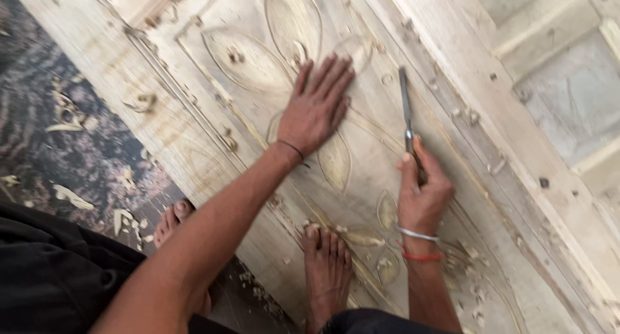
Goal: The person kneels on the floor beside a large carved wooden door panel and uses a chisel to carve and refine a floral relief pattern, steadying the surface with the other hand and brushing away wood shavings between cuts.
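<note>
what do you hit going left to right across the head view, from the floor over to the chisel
wood shavings on the dark floor → left hand flat on the carved wooden panel → chisel held in the right hand

Dark mottled floor [97,159] at 9 o'clock, strewn with pale wood shavings [68,117]; bare foot [174,221] rests on it at 7 o'clock, beside panel edge. Large carved wooden door panel [194,140] lies flat, running diagonally from 11 to 5 o'clock, petal motifs cut in surface. On panel: wood chips [468,289] at 5 o'clock, second bare foot [328,269] at 6 o'clock, flat left hand [316,108] near centre
</note>
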